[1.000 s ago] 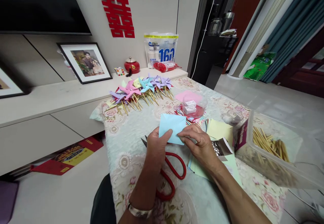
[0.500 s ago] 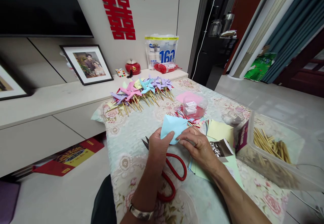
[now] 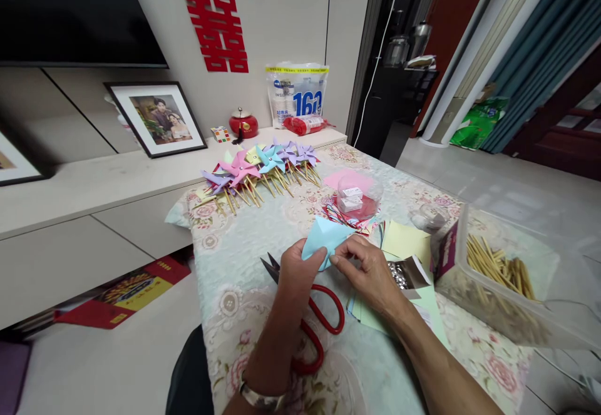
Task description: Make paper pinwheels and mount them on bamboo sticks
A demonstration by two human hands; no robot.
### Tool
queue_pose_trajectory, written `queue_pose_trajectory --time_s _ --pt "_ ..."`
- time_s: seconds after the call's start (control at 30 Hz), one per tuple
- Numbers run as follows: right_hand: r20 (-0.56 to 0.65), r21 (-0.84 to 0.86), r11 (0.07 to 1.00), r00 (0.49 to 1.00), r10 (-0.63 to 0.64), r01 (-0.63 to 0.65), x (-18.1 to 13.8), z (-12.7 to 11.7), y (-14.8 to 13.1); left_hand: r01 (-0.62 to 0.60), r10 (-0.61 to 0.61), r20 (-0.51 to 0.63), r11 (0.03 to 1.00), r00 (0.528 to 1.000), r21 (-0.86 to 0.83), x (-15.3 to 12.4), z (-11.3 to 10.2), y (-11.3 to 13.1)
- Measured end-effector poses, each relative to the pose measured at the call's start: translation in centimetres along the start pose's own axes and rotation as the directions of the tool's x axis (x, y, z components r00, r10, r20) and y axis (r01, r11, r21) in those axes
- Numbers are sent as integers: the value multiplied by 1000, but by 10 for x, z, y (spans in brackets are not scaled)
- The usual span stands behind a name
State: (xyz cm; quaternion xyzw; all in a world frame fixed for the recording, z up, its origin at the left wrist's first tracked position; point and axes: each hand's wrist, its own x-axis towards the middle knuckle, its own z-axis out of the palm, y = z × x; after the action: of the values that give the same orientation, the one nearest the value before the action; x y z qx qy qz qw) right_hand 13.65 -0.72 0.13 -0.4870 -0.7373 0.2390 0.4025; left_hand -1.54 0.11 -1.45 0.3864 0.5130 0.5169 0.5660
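Observation:
A light blue sheet of paper (image 3: 325,235) is held up between both hands over the table. My left hand (image 3: 300,268) grips its left side, thumb pressed on the front. The closed fingers of my right hand (image 3: 360,266) pinch the paper's lower right edge. Beneath my left forearm lie red-handled scissors (image 3: 332,308), blades pointing to the upper left and partly covered. Just right of my right hand, a small open box of shiny metal pieces (image 3: 402,275) rests on stacked coloured paper (image 3: 407,243).
Finished paper pinwheels (image 3: 253,168) on sticks lie at the table's far left. A clear round container (image 3: 360,197) stands behind the hands. On the right is a plastic bin (image 3: 488,305) of thin sticks (image 3: 502,265). A framed photo (image 3: 157,117) leans on the cabinet.
The blue paper has turned a little in my hands and now shows a more pointed, creased shape. Both hands keep their hold, and the view has shifted slightly.

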Motion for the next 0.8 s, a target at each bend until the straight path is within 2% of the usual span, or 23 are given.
queue_pose_trajectory --time_s 0.8 --pt "-75 -120 988 993 89 -98 -2 2 4 42 -43 57 999 997 16 -9 8 13"
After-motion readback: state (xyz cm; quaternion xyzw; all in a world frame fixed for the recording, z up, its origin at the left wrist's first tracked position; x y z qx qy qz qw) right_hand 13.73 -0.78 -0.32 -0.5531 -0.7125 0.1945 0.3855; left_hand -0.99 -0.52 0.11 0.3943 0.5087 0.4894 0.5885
